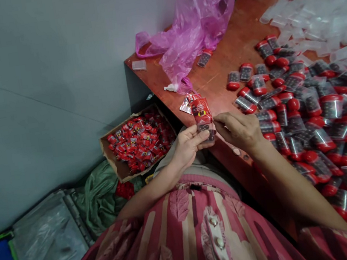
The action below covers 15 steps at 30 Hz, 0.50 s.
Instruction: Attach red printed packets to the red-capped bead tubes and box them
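Note:
My left hand [187, 145] grips a small clear pack [203, 115] with a red printed label on its upper part and dark round pellets showing at the bottom. The pack stands upright over the table's near edge. Against its right side, my right hand [239, 129] is closed, thumb and forefinger pinched at the edge of the label. Just behind the pack, a red and silver wrapper [186, 106] lies on the table. To the right of my right hand spreads a big heap of clear containers [311, 102] with red caps and dark pellets inside.
An open cardboard box [107, 152] of red labelled packs stands low on the left. Pink plastic bag [199, 18] lies across the back of the red-brown table [236, 52]. Clear empty cases [322, 18] pile up at the far right. A grey wall [40, 80] rises at left.

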Motion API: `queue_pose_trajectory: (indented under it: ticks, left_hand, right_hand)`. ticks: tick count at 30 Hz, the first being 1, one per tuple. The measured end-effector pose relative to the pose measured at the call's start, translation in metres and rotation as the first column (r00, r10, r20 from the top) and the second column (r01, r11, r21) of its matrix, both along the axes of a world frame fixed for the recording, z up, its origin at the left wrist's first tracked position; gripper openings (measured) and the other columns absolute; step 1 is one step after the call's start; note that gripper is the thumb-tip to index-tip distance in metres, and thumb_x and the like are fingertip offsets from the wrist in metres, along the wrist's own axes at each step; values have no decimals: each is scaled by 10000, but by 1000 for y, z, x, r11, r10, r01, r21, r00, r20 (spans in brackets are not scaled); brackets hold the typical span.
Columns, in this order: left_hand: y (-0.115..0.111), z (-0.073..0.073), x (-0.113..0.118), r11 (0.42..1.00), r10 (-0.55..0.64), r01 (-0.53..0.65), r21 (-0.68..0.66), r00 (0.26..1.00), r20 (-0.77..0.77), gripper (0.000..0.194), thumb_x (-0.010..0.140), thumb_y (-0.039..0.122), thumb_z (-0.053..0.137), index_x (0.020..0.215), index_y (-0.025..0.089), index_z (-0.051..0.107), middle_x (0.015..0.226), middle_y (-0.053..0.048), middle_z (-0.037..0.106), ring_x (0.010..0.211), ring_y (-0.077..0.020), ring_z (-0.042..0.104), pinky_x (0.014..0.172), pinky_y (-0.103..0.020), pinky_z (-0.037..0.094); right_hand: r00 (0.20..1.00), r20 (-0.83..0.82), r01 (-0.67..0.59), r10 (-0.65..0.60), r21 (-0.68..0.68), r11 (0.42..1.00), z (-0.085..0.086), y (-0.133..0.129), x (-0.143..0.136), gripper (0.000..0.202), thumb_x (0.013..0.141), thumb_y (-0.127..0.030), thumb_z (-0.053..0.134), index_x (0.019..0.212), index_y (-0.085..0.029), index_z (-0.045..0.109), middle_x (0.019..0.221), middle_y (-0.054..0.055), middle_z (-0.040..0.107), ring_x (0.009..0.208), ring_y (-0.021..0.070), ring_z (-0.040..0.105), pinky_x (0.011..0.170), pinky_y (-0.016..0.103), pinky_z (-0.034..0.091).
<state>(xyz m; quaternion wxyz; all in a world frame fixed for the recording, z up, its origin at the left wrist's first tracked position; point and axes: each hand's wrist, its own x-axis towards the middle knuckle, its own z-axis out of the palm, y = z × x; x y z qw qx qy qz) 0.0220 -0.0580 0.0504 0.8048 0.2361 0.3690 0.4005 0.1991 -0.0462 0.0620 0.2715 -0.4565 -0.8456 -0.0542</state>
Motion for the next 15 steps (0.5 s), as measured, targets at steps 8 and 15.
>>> queue_pose_trajectory:
  ticks: [8, 15]
  left_hand:
    - [1, 0, -2, 999, -34, 35, 17, 998, -43, 374, 620, 329, 790, 942, 160, 704, 993, -74, 697, 844, -200, 674, 711, -306, 545]
    - [1, 2, -2, 999, -29, 30, 16, 998, -62, 379, 592, 328, 806, 913, 154, 705, 932, -58, 699, 765, -163, 661, 693, -303, 548]
  right_hand:
    - [997, 73, -33, 38, -73, 997, 7, 4, 5, 119, 874, -206, 514, 906, -203, 629, 782, 24, 694, 626, 117, 592, 536, 256, 353]
    - [975, 212, -59, 62, -23, 998, 7, 9, 5, 153, 869, -218, 483, 763, -187, 588, 671, 16, 626, 541, 105, 498, 500, 258, 287]
